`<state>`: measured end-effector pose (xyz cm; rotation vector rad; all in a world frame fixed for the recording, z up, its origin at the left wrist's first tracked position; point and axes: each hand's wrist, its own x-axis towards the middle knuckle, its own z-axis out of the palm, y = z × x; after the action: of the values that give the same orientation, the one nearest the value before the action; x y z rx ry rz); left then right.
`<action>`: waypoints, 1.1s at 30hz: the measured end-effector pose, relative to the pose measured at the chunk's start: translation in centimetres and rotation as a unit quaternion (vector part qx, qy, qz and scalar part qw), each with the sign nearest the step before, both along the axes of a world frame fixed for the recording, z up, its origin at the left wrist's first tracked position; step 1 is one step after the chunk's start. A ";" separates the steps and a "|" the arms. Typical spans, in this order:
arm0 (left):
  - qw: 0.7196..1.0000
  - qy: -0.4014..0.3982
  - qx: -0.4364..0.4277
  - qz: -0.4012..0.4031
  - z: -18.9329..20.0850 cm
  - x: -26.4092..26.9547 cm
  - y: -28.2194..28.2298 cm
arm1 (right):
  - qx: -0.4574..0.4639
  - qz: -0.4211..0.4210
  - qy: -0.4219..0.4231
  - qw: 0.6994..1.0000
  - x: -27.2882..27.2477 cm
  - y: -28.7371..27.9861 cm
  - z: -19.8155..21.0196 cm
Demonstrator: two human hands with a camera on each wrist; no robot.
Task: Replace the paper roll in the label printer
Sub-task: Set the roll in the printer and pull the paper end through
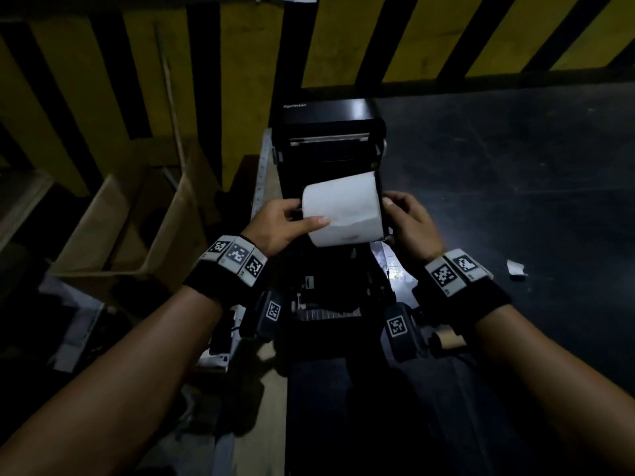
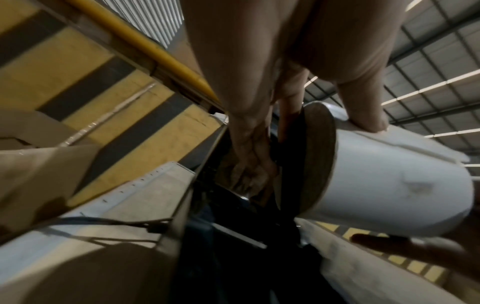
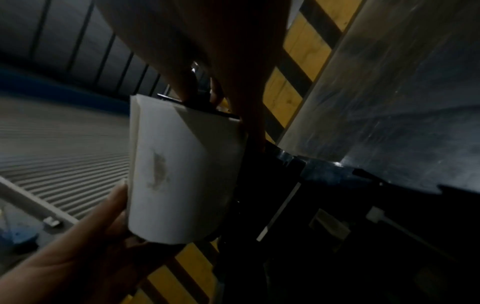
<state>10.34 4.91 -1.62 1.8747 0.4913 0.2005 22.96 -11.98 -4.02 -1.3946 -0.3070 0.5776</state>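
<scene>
The printer (image 1: 330, 132) is open. Both hands hold the new white roll (image 1: 343, 211) over it: the left hand (image 1: 278, 225) grips 1 end, the right hand (image 1: 409, 221) the other (an old brown tube (image 1: 446, 340) lies nearby). I think dropping it in, threading and closing are left.

Both hands (image 1: 280, 223) (image 1: 410, 221) raised, fingers curled; right grip unclear.
</scene>
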 end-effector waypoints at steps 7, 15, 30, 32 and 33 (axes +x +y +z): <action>0.999 0.026 0.033 0.021 -1.5 0.4 1.9 | -0.052 0.034 -0.081 0.995 2.5 2.0 -1.3; 0.997 0.051 0.028 0.052 -3.5 0.1 2.2 | -0.163 0.105 -0.197 0.961 4.5 2.1 -2.9; 0.990 0.057 0.117 0.052 -4.8 0.0 0.5 | -0.355 0.215 -0.400 0.817 4.6 0.9 -2.6; 0.989 0.058 0.121 0.057 -4.8 0.0 0.3 | -0.363 0.213 -0.424 0.802 4.3 0.8 -2.5; 0.988 0.062 0.126 0.059 -4.8 0.0 0.3 | -0.363 0.213 -0.432 0.798 4.2 0.8 -2.5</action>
<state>10.32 5.20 -6.47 2.1149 0.6892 0.2326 27.11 -11.14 -6.53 -2.3304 -1.2667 0.3832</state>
